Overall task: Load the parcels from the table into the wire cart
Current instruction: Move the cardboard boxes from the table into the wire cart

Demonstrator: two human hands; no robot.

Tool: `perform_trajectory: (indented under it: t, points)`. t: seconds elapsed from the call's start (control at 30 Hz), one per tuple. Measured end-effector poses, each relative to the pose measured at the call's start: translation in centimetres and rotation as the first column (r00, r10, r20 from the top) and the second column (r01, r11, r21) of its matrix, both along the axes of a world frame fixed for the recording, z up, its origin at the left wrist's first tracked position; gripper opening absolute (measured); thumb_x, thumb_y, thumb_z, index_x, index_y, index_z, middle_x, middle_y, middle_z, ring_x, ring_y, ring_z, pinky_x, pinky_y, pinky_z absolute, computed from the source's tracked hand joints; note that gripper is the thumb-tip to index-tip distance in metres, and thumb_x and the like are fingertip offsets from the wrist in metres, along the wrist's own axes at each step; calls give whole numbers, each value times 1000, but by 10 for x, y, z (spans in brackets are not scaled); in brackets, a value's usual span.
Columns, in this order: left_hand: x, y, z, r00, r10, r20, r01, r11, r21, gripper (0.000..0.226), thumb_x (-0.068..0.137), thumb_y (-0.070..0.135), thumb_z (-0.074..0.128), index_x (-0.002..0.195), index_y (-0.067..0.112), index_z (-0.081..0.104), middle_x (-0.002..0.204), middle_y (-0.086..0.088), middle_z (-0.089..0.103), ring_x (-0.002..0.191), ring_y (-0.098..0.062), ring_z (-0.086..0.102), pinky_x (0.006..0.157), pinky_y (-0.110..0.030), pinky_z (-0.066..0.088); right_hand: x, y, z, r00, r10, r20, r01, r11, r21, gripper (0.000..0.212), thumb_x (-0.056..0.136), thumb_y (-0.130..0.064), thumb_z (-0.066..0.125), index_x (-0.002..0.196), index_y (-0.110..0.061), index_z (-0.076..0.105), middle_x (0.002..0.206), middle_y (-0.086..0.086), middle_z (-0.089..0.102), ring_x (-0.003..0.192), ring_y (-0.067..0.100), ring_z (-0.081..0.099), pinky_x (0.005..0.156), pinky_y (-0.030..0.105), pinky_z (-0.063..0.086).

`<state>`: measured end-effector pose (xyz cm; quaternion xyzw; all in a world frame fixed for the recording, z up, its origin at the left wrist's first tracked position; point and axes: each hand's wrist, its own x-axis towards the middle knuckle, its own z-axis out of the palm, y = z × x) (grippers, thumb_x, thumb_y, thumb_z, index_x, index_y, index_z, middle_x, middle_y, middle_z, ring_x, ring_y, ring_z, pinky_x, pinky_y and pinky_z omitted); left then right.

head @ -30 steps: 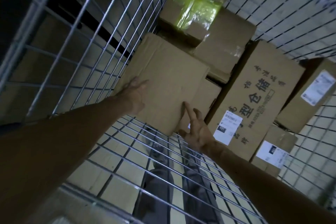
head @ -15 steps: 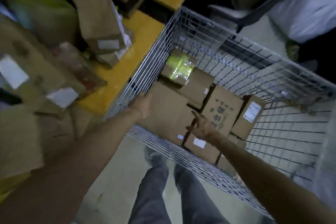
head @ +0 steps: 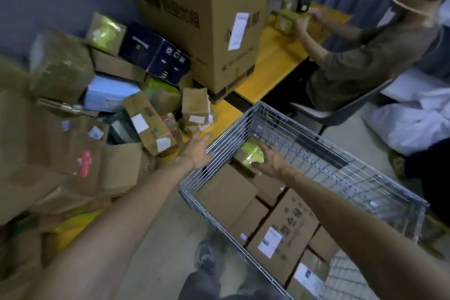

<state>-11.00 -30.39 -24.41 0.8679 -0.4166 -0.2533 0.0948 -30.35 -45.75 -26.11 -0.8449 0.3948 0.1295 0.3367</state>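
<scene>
Yellow table (head: 272, 66) blurred under parcels (head: 146, 119); both hands (head: 197, 152) (head: 271, 162) empty w/ fingers spread, cart (head: 341, 168) cut off

wire cart (head: 220, 140) open-topped, parcel heap (head: 148, 119) crowding table's near edge

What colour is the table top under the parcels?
Yellow; the table shows bare in the head view, the only one.

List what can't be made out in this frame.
Head view only:
- Label on the printed box: text too small and blurred.
- Wire cart: near corner cut off by the bottom edge.
- Parcels at far left: motion-blurred.
- Right hand: whether it touches the yellow-taped parcel is unclear.
</scene>
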Motion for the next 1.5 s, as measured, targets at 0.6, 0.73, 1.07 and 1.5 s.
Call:
perform_trajectory:
  t: [0.6, 0.73, 1.07, 1.5]
  points:
    - [-12, 153, 231, 835, 413, 364, -349, 909, -230, 67, 95, 42, 58, 152, 22, 29, 158, -14, 19, 142, -37, 27, 115, -45, 30, 83, 59, 235, 833, 462, 305, -378, 877, -296, 79, 95, -37, 61, 157, -23, 13, 156, 16, 20, 138, 38, 33, 111, 40, 32]
    - [-13, 202, 274, 770, 499, 398, -412, 865, -287, 70, 93, 38, 61, 153, 21, 28, 159, -14, 17, 143, -38, 27, 117, -44, 27, 106, 101, 281, 764, 524, 378, -400, 843, -359, 81, 93, -38, 63, 156, -21, 16, 152, 14, 26, 135, 35, 38, 111, 40, 35]
    - [4, 308, 333, 681, 551, 483, -448, 835, -321, 64, 95, 42, 57, 150, 22, 30, 155, -14, 25, 141, -35, 30, 113, -44, 28, 156, 193, 340, 687, 581, 436, -392, 802, -451, 81, 92, -43, 62, 156, -21, 16, 158, 14, 19, 141, 36, 32, 114, 46, 34]
    - [48, 346, 311, 729, 527, 437, -437, 849, -296, 69, 96, 49, 54, 154, 26, 25, 160, -12, 19, 145, -35, 25, 117, -49, 27, 186, 243, 327, 749, 564, 348, -353, 783, -512, 79, 91, -57, 53, 154, -20, 23, 154, 17, 26, 136, 38, 37, 110, 52, 36]
